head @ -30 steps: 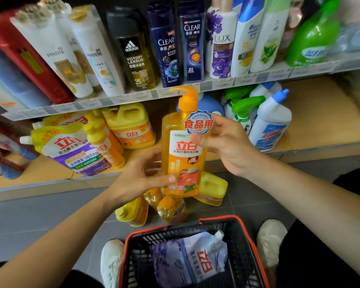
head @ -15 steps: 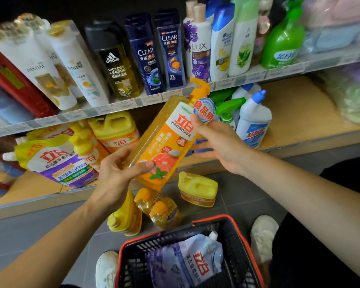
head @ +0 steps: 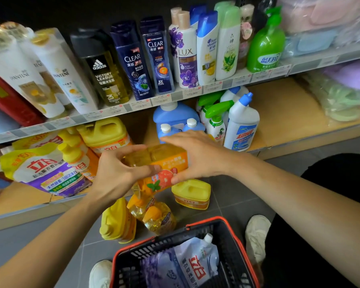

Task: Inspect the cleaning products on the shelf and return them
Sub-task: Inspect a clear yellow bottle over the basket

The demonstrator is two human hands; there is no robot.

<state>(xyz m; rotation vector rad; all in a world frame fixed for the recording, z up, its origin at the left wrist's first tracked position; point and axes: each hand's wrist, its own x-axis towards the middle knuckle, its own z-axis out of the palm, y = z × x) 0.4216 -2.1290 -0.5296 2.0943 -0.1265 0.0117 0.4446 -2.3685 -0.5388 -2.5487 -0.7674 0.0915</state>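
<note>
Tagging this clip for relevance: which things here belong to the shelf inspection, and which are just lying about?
In the job: orange detergent bottle, gripped by left hand and right hand; lower shelf; toilet cleaner bottle; blue jug.
Lying about: shampoo bottles above; red-rimmed basket; pouch in it.
</note>
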